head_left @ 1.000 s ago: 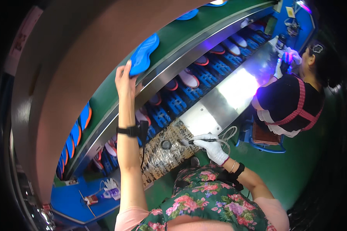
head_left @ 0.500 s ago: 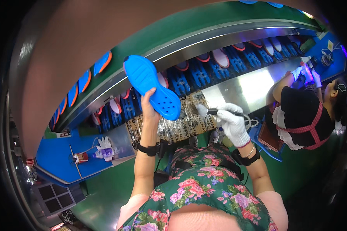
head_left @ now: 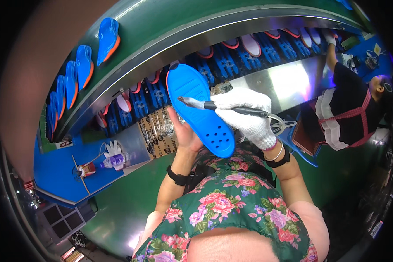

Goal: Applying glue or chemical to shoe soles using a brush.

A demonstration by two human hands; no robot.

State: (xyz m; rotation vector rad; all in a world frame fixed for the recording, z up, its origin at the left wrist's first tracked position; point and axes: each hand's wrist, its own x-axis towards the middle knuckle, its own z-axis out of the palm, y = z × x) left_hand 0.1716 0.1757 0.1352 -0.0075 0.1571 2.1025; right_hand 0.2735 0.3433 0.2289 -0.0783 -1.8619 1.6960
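Observation:
My bare left hand (head_left: 187, 134) holds a blue shoe sole (head_left: 210, 127) by its left edge, its thumb up along the side and the other fingers hidden beneath. The sole has grooves toward its far end, a cluster of small holes near its close end, and an orange rim. In a white knit glove, my right hand (head_left: 248, 112) grips a brush (head_left: 209, 105) with a black handle, from which a pale tube or cord runs back past the wrist. The brush's tip lies over the middle of the sole and appears to touch it.
Beyond my hands, blue racks (head_left: 227, 65) carry pink-rimmed shoe parts. Several blue soles (head_left: 85, 63) lie on the green belt (head_left: 135, 32) at far left. A blue side table (head_left: 56, 170) holds a purple-labelled bottle (head_left: 113, 161) and a glove. At right, a co-worker (head_left: 349, 105) reaches toward the racks.
The sole has come closer and to the right. My right hand has brought the brush left, over the sole. The belt soles have shifted, and the co-worker's arm now extends to the racks.

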